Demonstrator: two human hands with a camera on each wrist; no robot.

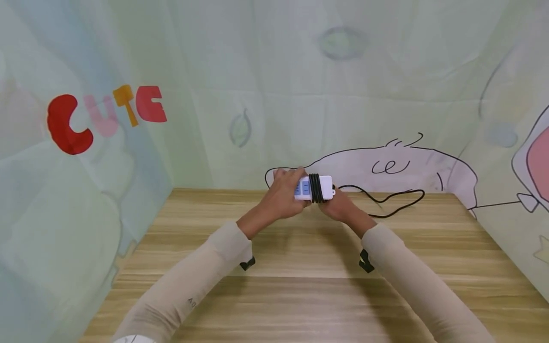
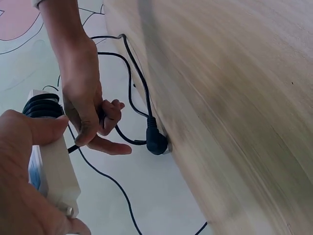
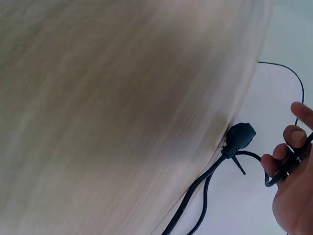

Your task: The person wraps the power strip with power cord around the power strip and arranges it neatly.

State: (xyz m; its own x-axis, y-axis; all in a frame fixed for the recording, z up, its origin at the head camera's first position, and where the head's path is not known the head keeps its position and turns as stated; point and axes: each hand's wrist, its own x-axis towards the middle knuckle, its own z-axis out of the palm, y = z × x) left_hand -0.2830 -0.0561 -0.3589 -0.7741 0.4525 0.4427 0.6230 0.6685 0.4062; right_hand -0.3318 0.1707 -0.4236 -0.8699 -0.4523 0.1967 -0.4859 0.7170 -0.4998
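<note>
My left hand (image 1: 283, 194) grips a white power strip (image 1: 327, 185) with blue sockets, held up above the table near its back edge. Black cord (image 1: 316, 188) is wound several times around the strip. Partly hidden behind the strip, my right hand (image 1: 343, 206) holds the cord in its curled fingers, as the right wrist view shows with the held length of cord (image 3: 286, 169). The black plug (image 2: 155, 139) lies at the table's back edge in the left wrist view; in the head view the plug cannot be made out.
Loose cord (image 1: 411, 191) trails in a loop to the right on the wood-grain table (image 1: 300, 295). A printed cloth (image 1: 206, 95) with cartoon shapes stands behind the table and along both sides. Red and orange letters (image 1: 150, 104) show on its left part.
</note>
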